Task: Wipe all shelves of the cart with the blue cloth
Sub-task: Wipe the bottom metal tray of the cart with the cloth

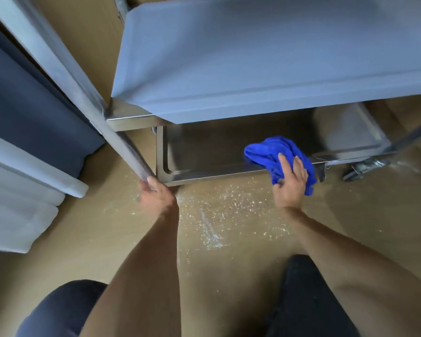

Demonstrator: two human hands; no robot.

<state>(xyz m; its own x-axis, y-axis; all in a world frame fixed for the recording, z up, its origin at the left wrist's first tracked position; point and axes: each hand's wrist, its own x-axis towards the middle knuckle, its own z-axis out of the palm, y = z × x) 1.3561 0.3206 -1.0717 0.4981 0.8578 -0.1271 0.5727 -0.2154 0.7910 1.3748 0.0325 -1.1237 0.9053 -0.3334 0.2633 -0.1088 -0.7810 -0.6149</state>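
Observation:
A steel cart fills the upper view. Its upper shelf [253, 57] is covered by a pale blue film. The bottom shelf [204, 154] is a shiny tray just above the floor, mostly shadowed by the shelf above. The crumpled blue cloth [272, 149] lies over the bottom shelf's front rim at the right. My right hand [289, 181] holds the cloth there, fingers spread over it and thumb curled under. My left hand [153, 193] grips the lower end of the cart's slanted corner post [122, 142] near the shelf's front left corner.
Wooden floor with white specks and scratches [216, 215] lies in front of the cart. A caster wheel [360, 169] shows at the right. A dark mattress with white bedding [22, 142] stands at the left. My dark-clad knees [66, 310] fill the bottom edge.

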